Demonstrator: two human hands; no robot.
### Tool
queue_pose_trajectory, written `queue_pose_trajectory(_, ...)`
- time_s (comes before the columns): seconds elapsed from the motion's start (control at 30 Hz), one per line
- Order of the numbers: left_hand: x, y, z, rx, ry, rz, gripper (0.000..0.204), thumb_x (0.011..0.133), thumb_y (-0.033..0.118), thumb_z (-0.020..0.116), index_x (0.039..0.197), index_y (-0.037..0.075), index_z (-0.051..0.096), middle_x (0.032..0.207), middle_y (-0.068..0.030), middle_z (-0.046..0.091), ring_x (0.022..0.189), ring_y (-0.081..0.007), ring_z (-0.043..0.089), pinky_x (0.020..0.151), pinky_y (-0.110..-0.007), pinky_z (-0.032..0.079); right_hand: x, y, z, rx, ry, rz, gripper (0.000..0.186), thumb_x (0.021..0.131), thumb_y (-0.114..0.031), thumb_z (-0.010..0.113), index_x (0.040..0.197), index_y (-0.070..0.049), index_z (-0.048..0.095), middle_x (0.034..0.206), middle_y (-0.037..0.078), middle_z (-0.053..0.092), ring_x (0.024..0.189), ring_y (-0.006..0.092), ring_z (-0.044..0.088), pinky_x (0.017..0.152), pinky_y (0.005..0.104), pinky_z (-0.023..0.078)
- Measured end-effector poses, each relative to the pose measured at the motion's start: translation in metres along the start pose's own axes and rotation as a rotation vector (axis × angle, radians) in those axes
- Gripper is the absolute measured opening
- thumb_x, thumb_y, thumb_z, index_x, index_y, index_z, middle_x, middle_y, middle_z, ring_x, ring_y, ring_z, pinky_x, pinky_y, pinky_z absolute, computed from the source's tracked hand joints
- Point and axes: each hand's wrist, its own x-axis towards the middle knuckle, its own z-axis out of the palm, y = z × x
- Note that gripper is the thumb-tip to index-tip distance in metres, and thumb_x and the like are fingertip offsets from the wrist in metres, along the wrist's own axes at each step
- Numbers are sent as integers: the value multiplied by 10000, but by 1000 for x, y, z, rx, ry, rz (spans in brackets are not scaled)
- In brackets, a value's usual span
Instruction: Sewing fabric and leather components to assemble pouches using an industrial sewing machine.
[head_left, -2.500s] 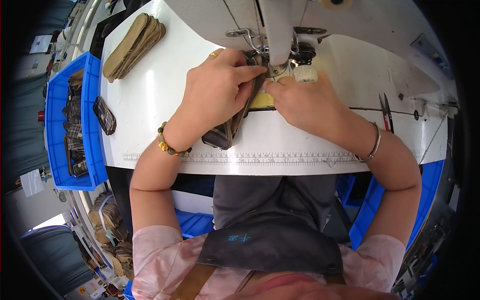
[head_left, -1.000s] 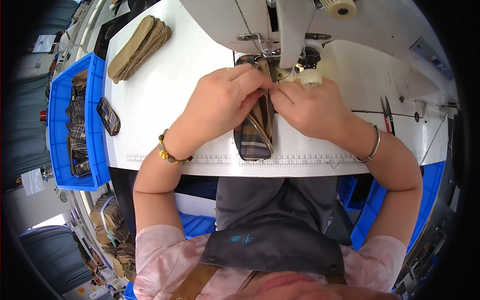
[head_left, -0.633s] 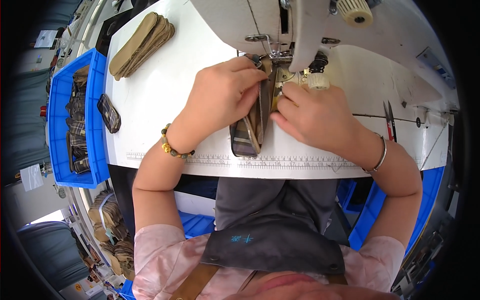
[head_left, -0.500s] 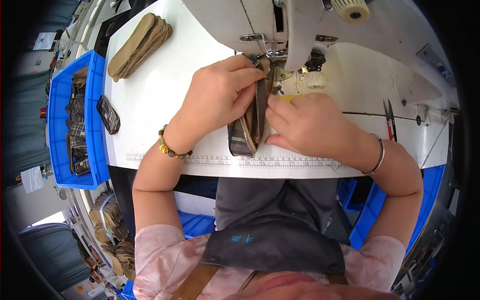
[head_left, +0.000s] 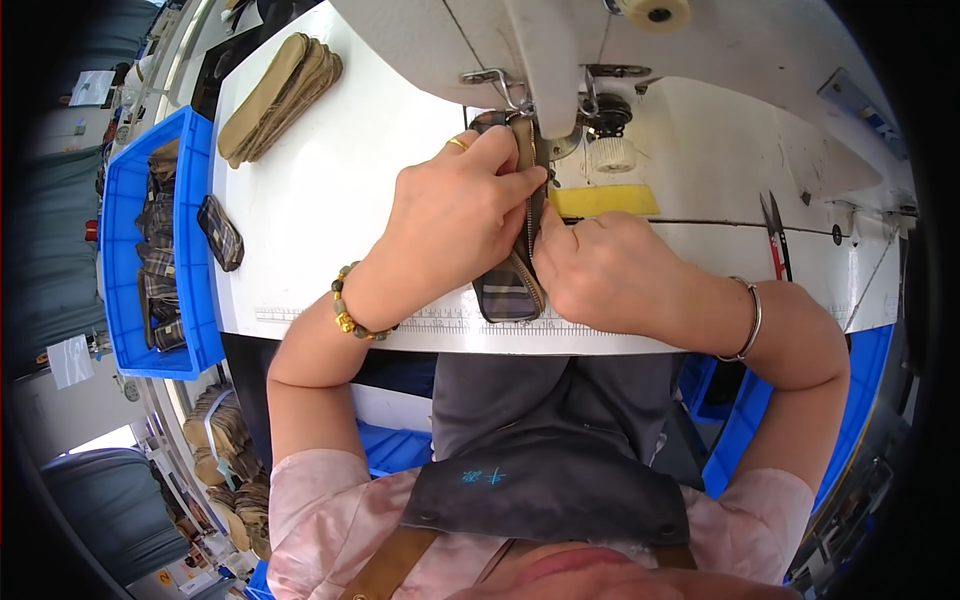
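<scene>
A dark plaid zipper pouch (head_left: 508, 298) lies lengthwise beneath the needle area of a white sewing machine (head_left: 430, 50), its far end by the presser foot. My left hand (head_left: 455, 205) pinches the pouch along its zipper edge, thumb and fingers pressed together. On the other side, my right hand (head_left: 605, 265) has its curled fingertips closed on the right edge of the same pouch. Metal zipper teeth run between the hands, and the near end of the pouch sticks out below them. The foot's contact with the fabric is partly hidden.
A yellow strip (head_left: 605, 200) lies right of the needle, with red-handled scissors (head_left: 777, 240) farther right. Tan pieces (head_left: 280, 100) are stacked at the far left. Another plaid pouch (head_left: 219, 233) rests beside a blue bin (head_left: 185, 240) of pouches. A printed ruler (head_left: 420, 325) follows the table's front edge.
Both hands and the pouch have shifted slightly right and toward me. The gap between the zipper edges looks narrower. More of the yellow strip shows.
</scene>
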Motion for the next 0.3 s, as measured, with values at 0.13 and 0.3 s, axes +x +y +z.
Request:
queue_pose_trajectory(0.13, 6, -5, 5, 11, 35, -26, 245, 733, 53, 730, 965, 113, 783, 899, -18, 611, 717, -227, 632, 569, -343, 515, 0, 6, 0, -81, -30, 73, 272, 693, -127, 662, 865, 77, 710, 915, 261, 700, 525, 182, 625, 450, 313, 490)
queue_pose_trajectory(0.3, 9, -14, 12, 22, 69, 16, 174, 759, 91, 748, 930, 102, 779, 925, -28, 630, 713, -240, 648, 572, -340, 519, 1, 12, 0, -82, -105, 111, 238, 728, -138, 662, 887, 35, 703, 1036, 225, 702, 600, 179, 640, 509, 314, 510)
